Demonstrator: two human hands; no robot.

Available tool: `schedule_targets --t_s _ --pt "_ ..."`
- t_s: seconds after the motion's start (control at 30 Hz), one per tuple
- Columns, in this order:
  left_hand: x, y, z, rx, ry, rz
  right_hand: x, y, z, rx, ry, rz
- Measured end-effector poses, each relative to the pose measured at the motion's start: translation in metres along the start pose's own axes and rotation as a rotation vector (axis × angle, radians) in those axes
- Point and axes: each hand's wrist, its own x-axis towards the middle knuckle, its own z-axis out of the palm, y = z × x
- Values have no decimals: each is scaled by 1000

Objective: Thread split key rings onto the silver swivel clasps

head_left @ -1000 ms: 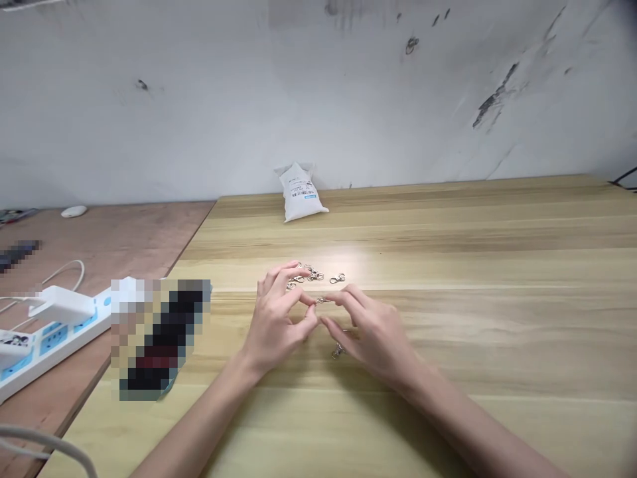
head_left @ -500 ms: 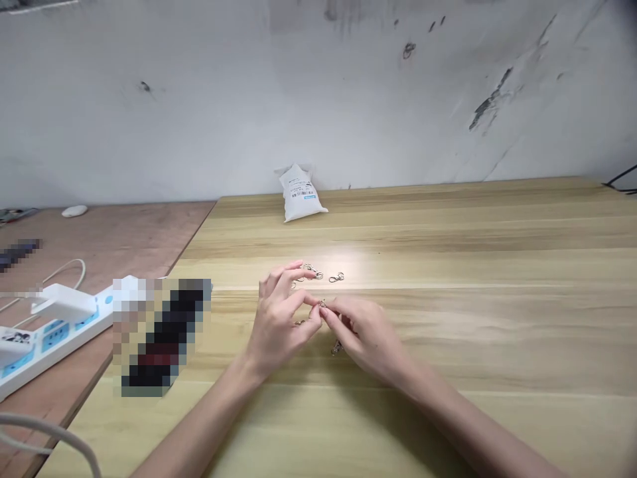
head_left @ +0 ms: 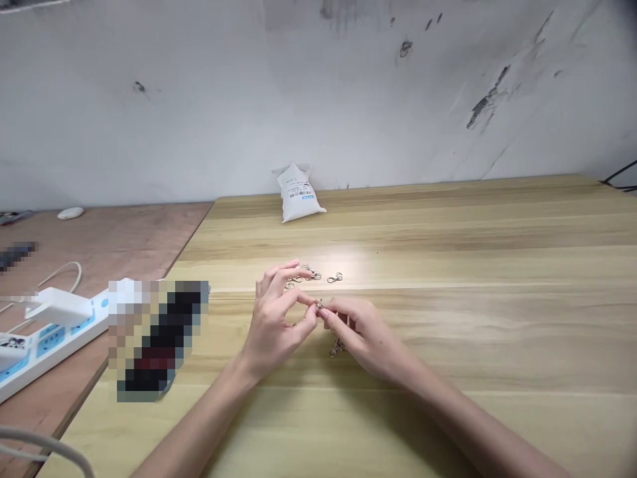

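My left hand [head_left: 277,320] and my right hand [head_left: 362,335] meet above the light wooden table [head_left: 448,318], fingertips pinched together on one small silver metal clasp [head_left: 319,305]. Both hands are closed in a pinch on it. Another clasp [head_left: 337,348] lies on the table under my right hand, partly hidden. A small pile of loose clasps [head_left: 304,275] sits just beyond my left fingers, with a single clasp [head_left: 335,277] to its right.
A white filled pouch [head_left: 297,192] stands at the table's far edge by the wall. To the left, a white power strip [head_left: 47,328] with a plug and cables lies on a reddish board, beside a blurred dark object [head_left: 156,338]. A white mouse [head_left: 70,213] sits far left.
My right hand's fingers have curled in and closed against my left fingertips on the clasp. The hands have stayed in nearly the same place.
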Motion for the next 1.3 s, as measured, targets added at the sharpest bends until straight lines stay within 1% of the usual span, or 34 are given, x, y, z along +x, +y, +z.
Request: schedule_targets --t_s 0.1,0.17,0.23,0.37,0.43,0.47,0.57,0.6,0.63,0.67,0.73,0.77,0.83,0.9,0.97,1.03,1.1,1.17,1.2,1.23,1.3 --pt "0 -1 -1 5 -1 3 0 6 -1 -120 123 -83" --pt "1 -1 -1 6 -13 6 1 8 -2 -161 185 -145" --pt "1 -1 0 12 -35 7 1 8 -3 -138 222 -182" --pt "1 -2 2 44 -65 16 0 2 -4 -19 257 -237" --pt "1 -3 1 55 -66 17 -2 0 -4 -52 245 -299" --pt "1 -4 1 60 -63 16 -3 0 -5 -95 217 -339" --pt "1 -6 -1 76 -49 -2 -5 2 -8 -219 83 -415" --pt "1 -6 -1 78 -45 -7 -5 3 -9 -237 60 -406" --pt "1 -6 -1 78 -40 -7 -5 4 -10 -236 67 -370" --pt "1 -6 -1 76 -34 -3 -4 4 -10 -212 96 -310" --pt "1 -5 -1 68 -13 28 -2 4 -8 -107 150 -146" --pt "1 -4 -1 67 -1 50 -2 3 -7 -34 152 -66" --pt "1 -2 -2 74 32 105 0 0 -6 104 74 27" --pt "1 1 -3 95 70 157 1 -2 -6 184 -26 26" --pt "1 2 -4 133 102 198 2 0 -10 174 -98 -11" --pt "1 1 -3 175 96 229 4 5 -17 18 -110 -88" --pt "1 0 -1 188 26 222 5 12 -23 -294 -45 -211" --pt "1 -2 3 157 -75 152 5 14 -27 -605 51 -329" --pt "1 -3 4 132 -128 102 3 12 -28 -705 84 -383" --pt "1 -4 5 104 -181 64 2 8 -26 -757 99 -435" --pt "3 -7 3 54 -284 40 -2 -2 -21 -753 99 -539"
